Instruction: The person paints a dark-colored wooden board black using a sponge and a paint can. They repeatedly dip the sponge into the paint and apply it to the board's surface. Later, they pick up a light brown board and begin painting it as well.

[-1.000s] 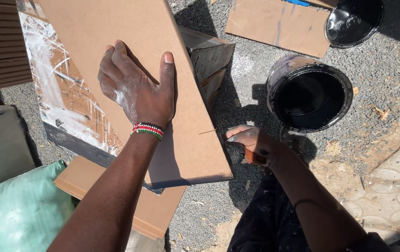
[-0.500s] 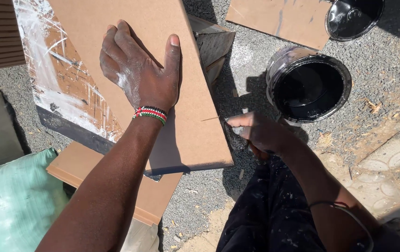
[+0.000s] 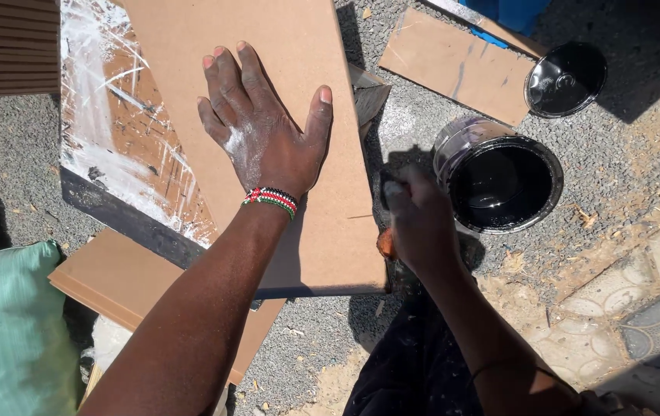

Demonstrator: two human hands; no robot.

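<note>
Your left hand (image 3: 264,135) lies flat, fingers spread, on the board (image 3: 283,85); your right hand (image 3: 420,219) is curled round something orange at the board's right edge, paint can (image 3: 499,179) just right.

Tan board (image 3: 283,100); white smears on brown board (image 3: 114,146) with black edge. Red-white-green-black bracelet (image 3: 270,199). Black can (image 3: 499,181), black lid (image 3: 565,78). Green sack (image 3: 6,331). Grey gravel (image 3: 615,154).

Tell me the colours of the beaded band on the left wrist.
The beaded wristband shows red, white, green and black stripes, seen in the head view, the only one.
</note>
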